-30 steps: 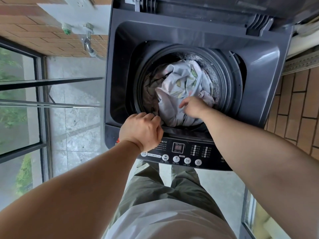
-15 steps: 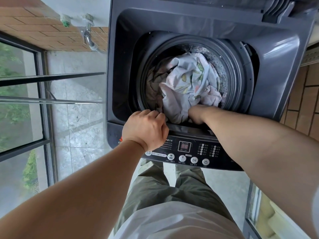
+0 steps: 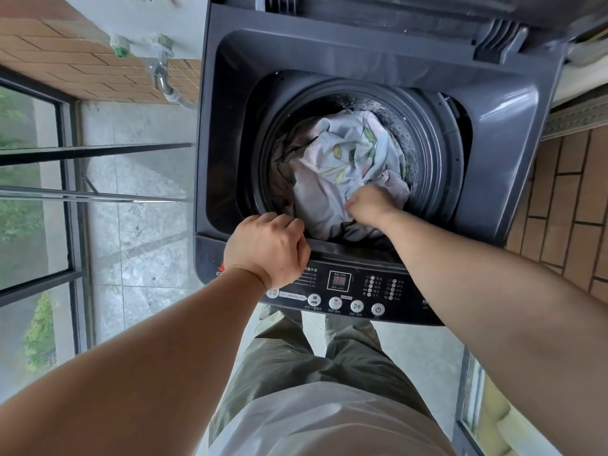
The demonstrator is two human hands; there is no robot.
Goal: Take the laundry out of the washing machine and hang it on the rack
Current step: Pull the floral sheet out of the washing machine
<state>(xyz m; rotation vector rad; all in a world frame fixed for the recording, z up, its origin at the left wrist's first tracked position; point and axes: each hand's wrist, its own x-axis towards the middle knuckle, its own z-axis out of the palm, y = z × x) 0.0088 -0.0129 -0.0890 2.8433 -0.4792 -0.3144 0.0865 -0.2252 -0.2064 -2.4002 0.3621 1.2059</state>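
A dark grey top-loading washing machine (image 3: pixel 493 159) stands in front of me with its lid up. Inside the drum lies a bundle of laundry, a pale sheet with a leaf print (image 3: pixel 345 159) on top and darker cloth to its left. My right hand (image 3: pixel 370 204) is down in the drum, its fingers closed on the pale cloth at the near right. My left hand (image 3: pixel 268 245) rests curled over the front rim of the opening, its fingertips hidden behind the knuckles.
The control panel (image 3: pixel 342 291) with its buttons runs along the machine's front edge. A tap and hose (image 3: pixel 161 74) hang on the brick wall to the left. Metal rails (image 3: pixel 98 197) and a window (image 3: pixel 33 192) bound the left side. Tiled floor lies below.
My right hand has moved from the drum's near edge up onto the pale cloth and closed on it. My left hand has stayed on the rim.
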